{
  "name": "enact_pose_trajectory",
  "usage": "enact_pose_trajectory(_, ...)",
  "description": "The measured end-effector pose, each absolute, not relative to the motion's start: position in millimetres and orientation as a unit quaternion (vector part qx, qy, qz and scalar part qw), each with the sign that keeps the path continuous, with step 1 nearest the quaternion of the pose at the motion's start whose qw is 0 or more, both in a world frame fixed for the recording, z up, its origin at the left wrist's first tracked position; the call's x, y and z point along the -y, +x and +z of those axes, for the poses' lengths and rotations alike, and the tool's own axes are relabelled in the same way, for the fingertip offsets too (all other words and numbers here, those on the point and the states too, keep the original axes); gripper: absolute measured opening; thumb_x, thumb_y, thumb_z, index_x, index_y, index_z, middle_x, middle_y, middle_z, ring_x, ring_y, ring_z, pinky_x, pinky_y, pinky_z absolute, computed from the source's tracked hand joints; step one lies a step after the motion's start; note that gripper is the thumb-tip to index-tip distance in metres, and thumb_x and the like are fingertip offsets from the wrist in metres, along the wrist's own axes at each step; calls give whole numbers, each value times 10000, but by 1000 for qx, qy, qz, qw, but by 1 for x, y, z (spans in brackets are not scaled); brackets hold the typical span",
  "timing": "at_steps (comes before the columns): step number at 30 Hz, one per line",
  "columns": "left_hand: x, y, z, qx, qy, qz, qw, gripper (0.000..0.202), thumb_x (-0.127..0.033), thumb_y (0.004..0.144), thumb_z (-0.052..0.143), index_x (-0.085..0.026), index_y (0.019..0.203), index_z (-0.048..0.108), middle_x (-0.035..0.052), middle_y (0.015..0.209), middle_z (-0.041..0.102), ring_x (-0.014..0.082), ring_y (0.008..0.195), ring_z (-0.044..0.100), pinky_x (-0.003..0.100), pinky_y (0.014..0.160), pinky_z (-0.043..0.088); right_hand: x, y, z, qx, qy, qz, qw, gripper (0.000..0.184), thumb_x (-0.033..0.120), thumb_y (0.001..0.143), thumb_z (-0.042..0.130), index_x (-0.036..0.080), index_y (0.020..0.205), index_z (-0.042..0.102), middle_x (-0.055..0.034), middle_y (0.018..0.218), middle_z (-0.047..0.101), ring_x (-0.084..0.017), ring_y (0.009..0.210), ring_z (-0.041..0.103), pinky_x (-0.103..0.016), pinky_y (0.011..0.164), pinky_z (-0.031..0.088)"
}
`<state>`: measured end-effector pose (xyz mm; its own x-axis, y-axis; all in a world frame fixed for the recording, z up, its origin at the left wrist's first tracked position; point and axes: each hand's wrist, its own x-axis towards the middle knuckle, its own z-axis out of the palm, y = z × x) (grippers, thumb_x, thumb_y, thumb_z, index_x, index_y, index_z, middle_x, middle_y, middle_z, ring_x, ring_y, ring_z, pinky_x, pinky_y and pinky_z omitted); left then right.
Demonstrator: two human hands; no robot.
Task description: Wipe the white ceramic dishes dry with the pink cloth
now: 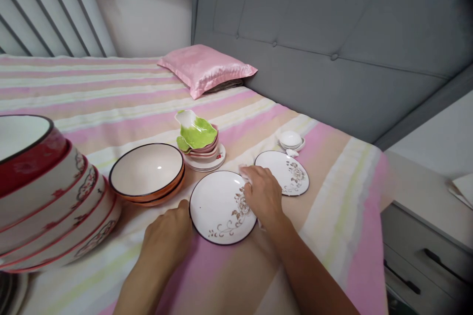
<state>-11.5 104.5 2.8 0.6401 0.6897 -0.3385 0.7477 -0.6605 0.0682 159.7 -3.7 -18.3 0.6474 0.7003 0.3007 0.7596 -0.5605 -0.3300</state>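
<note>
Red and white, a tall stack of bowls point(55, 202) filled the left edge of the frame, below the slatted white radiator point(44, 15) in the upper left. Next came orange bowls point(148, 172), nested left of centre on the striped bedspread point(229, 278). The left hand point(166, 238), at lower centre-left, was at the left rim of a dark-edged white plate point(214, 202) — its fingers curled together, the tips hidden, so I could not tell how firmly they gripped. Just above that plate, near the middle, a green leaf-shaped dish point(199, 134) topped a small pile, and a pink pillow point(207, 66) lay further up. The plate itself sat just below the frame's centre, brown flowers on its right side. There the right hand point(264, 194) bent over the rim, fingers together and closed on a pale cloth point(244, 171). Right of it lay a second flowered plate point(273, 163), with small white dishes point(290, 139) just above. The grey headboard point(295, 19) spanned the upper right — a drawer unit point(417, 256) stood lower right.
</note>
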Motion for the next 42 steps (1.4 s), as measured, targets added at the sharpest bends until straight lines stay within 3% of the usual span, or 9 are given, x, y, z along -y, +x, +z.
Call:
enact_pose_trajectory(4, -104, -11, 4, -402, 898, -144, 107, 228, -181, 861, 243, -170, 899, 467, 155, 879, 645, 365, 859, 626, 443, 655, 441, 2, 162, -24, 464, -860, -46, 206, 516, 62, 744, 450, 238, 1218, 556, -11, 1189, 619, -225, 1005, 505, -323, 829, 390)
enact_pose_trajectory(13, -104, -10, 4, -402, 898, -144, 107, 234, -180, 865, 229, -176, 907, 459, 153, 899, 649, 371, 862, 625, 451, 665, 439, 2, 157, -23, 470, -870, -10, 147, 496, 87, 772, 449, 261, 1225, 553, -11, 1181, 630, -206, 984, 525, -318, 808, 374)
enact_pose_trajectory(19, -104, -10, 5, -401, 898, -143, 109, 221, -179, 861, 238, -179, 896, 456, 149, 895, 650, 363, 862, 626, 446, 662, 438, 4, 150, -18, 419, -899, -1, 129, 393, 93, 786, 442, 258, 1076, 649, -25, 1046, 670, -211, 936, 538, -325, 783, 367)
enact_pose_trajectory(26, -104, -12, 5, -400, 899, -149, 100, 231, -153, 830, 277, -168, 931, 484, 160, 909, 654, 353, 872, 629, 430, 663, 437, 3, 152, -21, 400, -901, -5, 167, 307, 89, 774, 450, 225, 900, 694, -45, 969, 653, -202, 916, 544, -312, 772, 398)
enact_pose_trajectory(29, -104, -12, 5, -395, 901, -148, 100, 255, -140, 826, 271, -162, 951, 493, 165, 917, 656, 350, 869, 632, 425, 659, 437, 1, 151, -21, 421, -878, -38, 225, 372, 90, 782, 434, 216, 1055, 653, -67, 1049, 615, -211, 975, 536, -309, 809, 432)
enact_pose_trajectory(33, -105, -11, 5, -395, 901, -152, 99, 266, -140, 825, 283, -156, 960, 511, 169, 906, 658, 339, 867, 635, 407, 654, 438, -3, 147, -24, 467, -835, -39, 287, 521, 89, 789, 411, 153, 1304, 468, -110, 1221, 541, -214, 1115, 495, -322, 916, 449)
enact_pose_trajectory(36, -105, -10, 5, -400, 899, -151, 94, 270, -145, 824, 292, -152, 966, 522, 173, 899, 656, 331, 862, 636, 403, 656, 442, -7, 145, -30, 500, -821, -5, 276, 529, 135, 832, 414, 104, 1359, 392, -128, 1312, 500, -217, 1216, 444, -340, 1000, 420)
enact_pose_trajectory(42, -103, -10, 4, -394, 904, -140, 93, 278, -159, 852, 240, -153, 946, 502, 171, 889, 653, 357, 858, 633, 434, 656, 445, -12, 145, -42, 548, -810, 19, 208, 510, 208, 883, 416, 79, 1375, 387, -122, 1427, 412, -252, 1361, 297, -401, 1109, 304)
